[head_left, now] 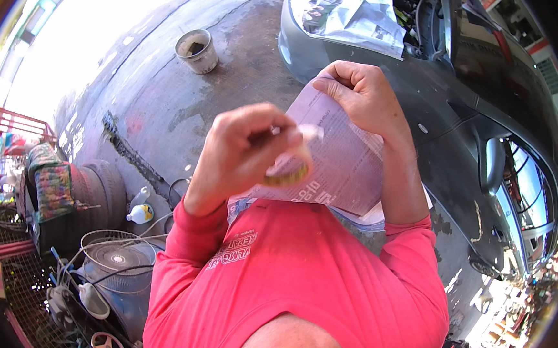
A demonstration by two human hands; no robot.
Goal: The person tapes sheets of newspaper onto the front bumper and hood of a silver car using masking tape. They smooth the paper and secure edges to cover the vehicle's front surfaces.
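Observation:
My left hand [238, 152], blurred by motion, is closed around a roll of tape [290, 169] with a yellowish inner ring. A pale loose end of tape [312, 133] shows by its fingers. My right hand [365, 102] pinches the upper edge of a newspaper sheet [341, 159] between thumb and fingers. The sheet hangs tilted in front of my red shirt, and the tape roll overlaps its left side. More paper layers [376, 219] stick out below the sheet, partly hidden behind it.
Ahead and to the right stands a dark grey car [450, 137], its front covered by newspaper [361, 18]. A dirty bucket [197, 52] is on the concrete floor. On the left are stacked tires [106, 191], a bottle [139, 214] and a round fan [118, 250].

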